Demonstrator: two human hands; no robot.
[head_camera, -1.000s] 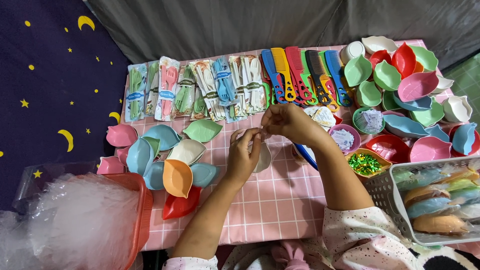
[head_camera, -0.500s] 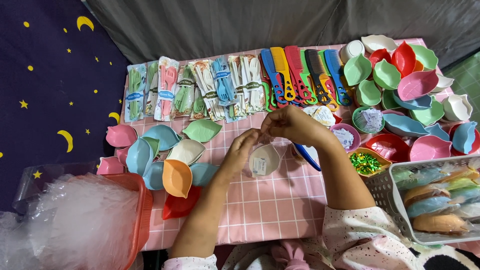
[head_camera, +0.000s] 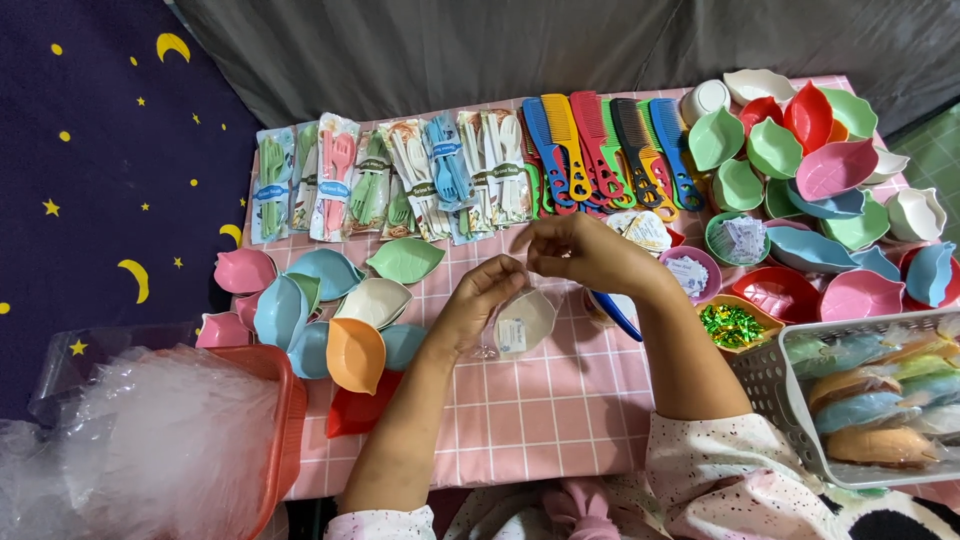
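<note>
Around the bare pink checked worktop (head_camera: 560, 420) in the middle, every side is hemmed: left of it lie loose leaf-shaped dishes (head_camera: 330, 320), beyond it wrapped cutlery packs (head_camera: 400, 180) and combs (head_camera: 610, 145), right of it a white basket (head_camera: 800, 410) and heaped bowls (head_camera: 830, 200). An orange basket (head_camera: 285, 420) closes its near left corner.

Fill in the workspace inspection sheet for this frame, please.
Surface: pink checked tablecloth.
Job's things: cream leaf-shaped plastic dish in a clear bag.
Clutter: row of coloured plastic combs; packed cutlery sets; loose leaf-shaped dishes; white mesh basket of wrapped dishes; orange basket of clear bags.
Grippers: left hand and right hand both pinch the bag's top.
Cables: nothing seen.
Surroundings: dark blue moon-and-star cloth; grey fabric.
</note>
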